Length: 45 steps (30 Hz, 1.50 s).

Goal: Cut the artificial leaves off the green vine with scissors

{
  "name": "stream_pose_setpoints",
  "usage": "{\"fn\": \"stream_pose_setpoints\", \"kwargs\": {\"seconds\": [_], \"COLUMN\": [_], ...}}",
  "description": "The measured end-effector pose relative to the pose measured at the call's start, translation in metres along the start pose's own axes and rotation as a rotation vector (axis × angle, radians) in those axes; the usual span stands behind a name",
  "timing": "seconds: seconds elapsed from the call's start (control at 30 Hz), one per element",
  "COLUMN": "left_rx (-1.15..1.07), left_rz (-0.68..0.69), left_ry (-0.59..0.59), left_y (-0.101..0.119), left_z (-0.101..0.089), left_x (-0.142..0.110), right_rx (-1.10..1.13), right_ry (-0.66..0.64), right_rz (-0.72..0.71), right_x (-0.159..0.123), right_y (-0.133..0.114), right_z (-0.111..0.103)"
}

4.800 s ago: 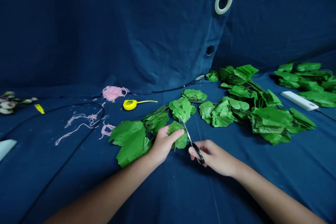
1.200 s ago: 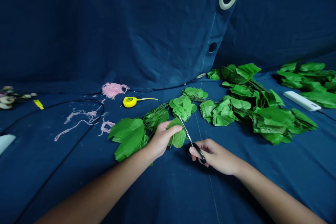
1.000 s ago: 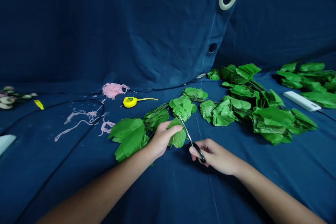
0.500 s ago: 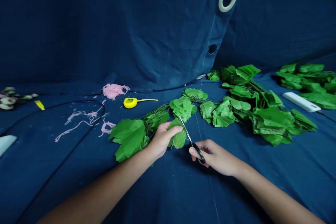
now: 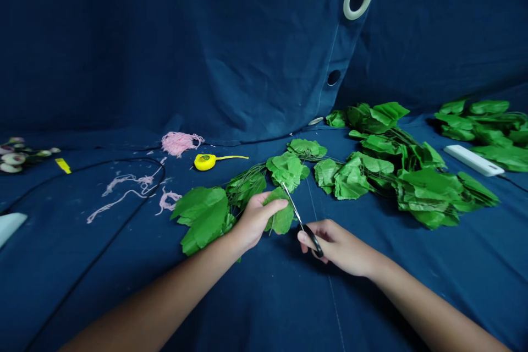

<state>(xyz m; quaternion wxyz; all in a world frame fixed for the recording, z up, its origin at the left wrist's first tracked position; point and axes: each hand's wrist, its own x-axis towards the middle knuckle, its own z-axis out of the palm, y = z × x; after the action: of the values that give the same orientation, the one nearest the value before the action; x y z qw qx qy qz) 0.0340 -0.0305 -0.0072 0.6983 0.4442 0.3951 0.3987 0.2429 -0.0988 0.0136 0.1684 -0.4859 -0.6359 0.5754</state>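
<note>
My left hand point(image 5: 256, 221) pinches a green artificial leaf point(image 5: 281, 220) between thumb and fingers. This leaf belongs to a wire-stemmed leaf garland point(image 5: 247, 187) lying across the cloth. My right hand point(image 5: 332, 242) holds black-handled scissors point(image 5: 303, 225), with the handles in my fingers. Their slim metal blades point(image 5: 291, 203) point up and left, and the tips reach the leaf's right edge. I cannot tell whether the blades are cutting into it. Larger leaves point(image 5: 202, 217) spread out beyond my left hand.
Leaf bunches point(image 5: 424, 192) are heaped to the right, beside a white power strip point(image 5: 473, 160) and its cable. Pink yarn point(image 5: 182, 143), loose pink strands point(image 5: 124, 190), a yellow tape measure point(image 5: 205, 161) and artificial flowers point(image 5: 12, 157) lie on the blue cloth point(image 5: 82, 286) to the left.
Both hands keep their hold on the leaf and the scissors, with only slight shifts. The view has tilted a little since the oldest frame, and the leaves by my left hand have settled slightly.
</note>
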Motion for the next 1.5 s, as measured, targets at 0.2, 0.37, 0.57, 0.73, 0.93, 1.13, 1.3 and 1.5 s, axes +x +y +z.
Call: {"fn": "stream_pose_setpoints", "kwargs": {"seconds": [0.2, 0.37, 0.57, 0.73, 0.93, 1.13, 1.3, 1.5], "left_rx": [0.0, -0.001, -0.006, -0.005, -0.006, -0.018, -0.018, -0.039], "left_rz": [0.004, 0.006, 0.014, 0.008, 0.01, 0.017, 0.026, 0.025], "left_ry": [0.011, 0.001, -0.004, 0.0, -0.009, -0.01, -0.009, -0.002], "left_y": [-0.0021, -0.003, -0.0034, -0.0025, -0.0039, -0.0062, -0.0061, -0.0051], "left_z": [-0.0011, -0.002, -0.0021, -0.0022, -0.0031, -0.0038, -0.0042, -0.0027], "left_x": [0.0001, 0.0002, 0.0003, 0.0003, 0.0006, 0.0016, 0.0015, 0.0015], "right_rx": [-0.009, -0.006, -0.013, -0.02, -0.012, -0.018, -0.001, -0.025], "right_ry": [0.008, 0.011, 0.02, 0.017, 0.01, 0.018, 0.005, 0.001], "right_rz": [-0.019, -0.009, -0.012, -0.01, -0.017, -0.015, -0.012, -0.003], "right_x": [0.0001, -0.0003, 0.0001, 0.0008, 0.0003, 0.0003, 0.0004, -0.0002], "right_y": [0.0007, 0.0004, 0.0016, 0.0014, 0.0006, -0.0007, -0.0005, -0.0019], "right_z": [0.0005, 0.0003, 0.0004, 0.0002, 0.0002, 0.0003, 0.0004, -0.0005]}}
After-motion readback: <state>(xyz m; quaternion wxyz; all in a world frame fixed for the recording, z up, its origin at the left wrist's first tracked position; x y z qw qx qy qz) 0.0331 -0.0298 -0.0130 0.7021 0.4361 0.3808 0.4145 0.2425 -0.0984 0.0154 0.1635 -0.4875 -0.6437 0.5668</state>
